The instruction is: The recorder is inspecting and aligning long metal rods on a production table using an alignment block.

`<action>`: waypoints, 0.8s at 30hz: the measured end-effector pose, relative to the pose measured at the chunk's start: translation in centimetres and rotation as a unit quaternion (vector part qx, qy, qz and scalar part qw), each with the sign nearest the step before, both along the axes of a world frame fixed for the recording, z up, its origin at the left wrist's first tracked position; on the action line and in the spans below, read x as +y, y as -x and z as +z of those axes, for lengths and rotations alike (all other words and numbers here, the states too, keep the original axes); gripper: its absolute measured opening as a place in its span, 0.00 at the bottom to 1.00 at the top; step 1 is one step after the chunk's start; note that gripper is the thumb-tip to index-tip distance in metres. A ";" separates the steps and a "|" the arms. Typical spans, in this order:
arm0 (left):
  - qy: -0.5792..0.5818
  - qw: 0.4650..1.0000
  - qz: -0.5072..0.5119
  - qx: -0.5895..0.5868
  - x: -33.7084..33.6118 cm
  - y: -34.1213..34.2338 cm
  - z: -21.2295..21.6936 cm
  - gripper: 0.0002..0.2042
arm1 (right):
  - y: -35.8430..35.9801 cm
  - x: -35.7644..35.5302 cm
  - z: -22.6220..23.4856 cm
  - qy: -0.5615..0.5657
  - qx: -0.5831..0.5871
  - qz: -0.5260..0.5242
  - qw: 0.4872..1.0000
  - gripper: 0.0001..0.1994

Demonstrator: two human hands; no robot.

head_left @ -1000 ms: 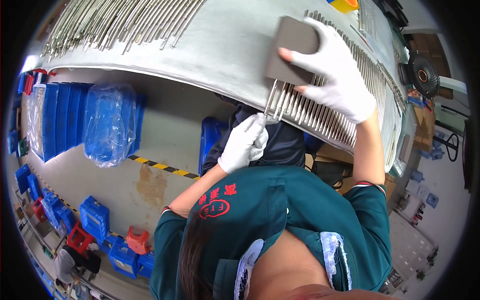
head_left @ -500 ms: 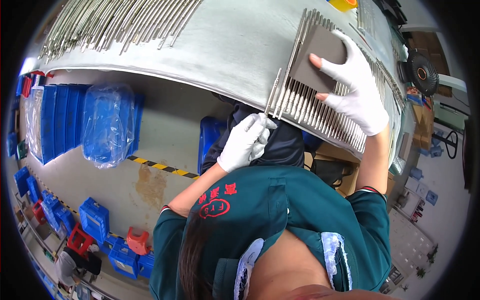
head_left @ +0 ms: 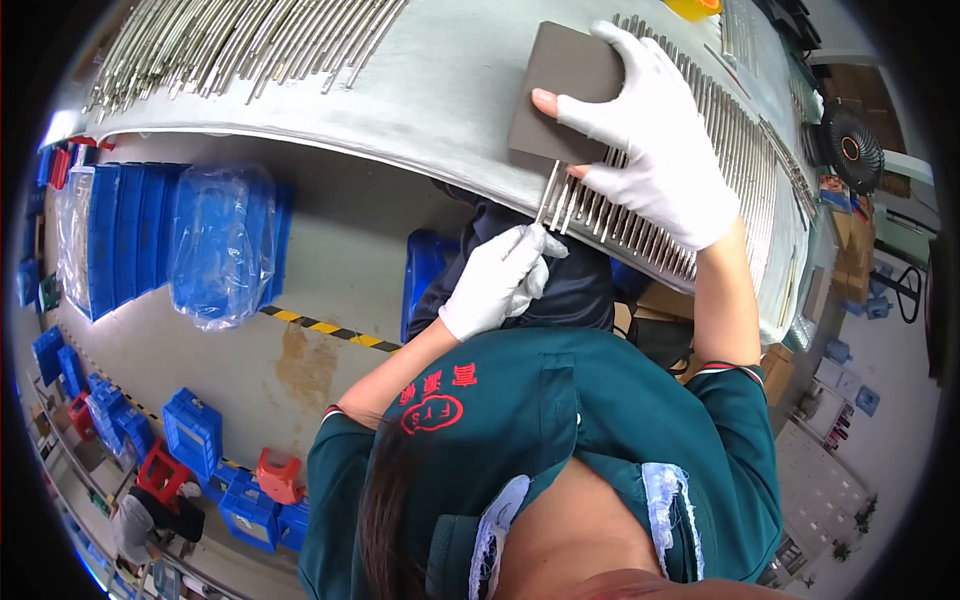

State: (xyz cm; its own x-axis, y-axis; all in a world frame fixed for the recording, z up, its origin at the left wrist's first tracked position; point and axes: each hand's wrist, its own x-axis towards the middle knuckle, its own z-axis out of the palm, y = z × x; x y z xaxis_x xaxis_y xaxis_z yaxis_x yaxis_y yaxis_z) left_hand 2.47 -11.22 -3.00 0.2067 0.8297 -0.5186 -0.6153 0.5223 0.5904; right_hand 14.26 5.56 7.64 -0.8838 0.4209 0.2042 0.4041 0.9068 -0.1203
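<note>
Rods [head_left: 640,215] lie side by side on the grey table [head_left: 440,90], long axes running from its near edge away. The right hand [head_left: 650,130] presses a brown sanding block [head_left: 565,90] flat on them, fingers spread. The left hand [head_left: 497,283] pinches one rod's end; that rod could slip off the edge.
</note>
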 end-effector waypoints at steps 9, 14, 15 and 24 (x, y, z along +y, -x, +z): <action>0.048 0.994 0.041 -0.088 -0.3 -0.3 -1.0 0.25 | -5.0 1.0 0.0 0.101 0.020 -0.055 0.993 0.34; 0.059 0.995 0.051 -0.067 -0.2 -0.4 -0.7 0.23 | 0.0 0.0 -0.3 0.010 0.007 0.005 1.000 0.38; 0.060 0.995 0.051 -0.067 -0.2 -0.5 -0.6 0.23 | -0.2 0.3 -0.4 0.039 0.016 0.009 0.999 0.38; 0.041 0.998 0.013 -0.046 0.0 -0.2 -0.2 0.18 | -0.5 0.2 0.1 0.012 0.008 0.001 1.000 0.37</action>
State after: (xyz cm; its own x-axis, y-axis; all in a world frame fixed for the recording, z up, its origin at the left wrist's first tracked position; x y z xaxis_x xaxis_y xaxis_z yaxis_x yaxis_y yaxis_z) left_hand 2.68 -11.22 -3.19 0.2352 0.7911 -0.5647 -0.6795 0.5493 0.4864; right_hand 14.80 5.75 7.72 -0.8811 0.4247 0.2080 0.4004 0.9041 -0.1495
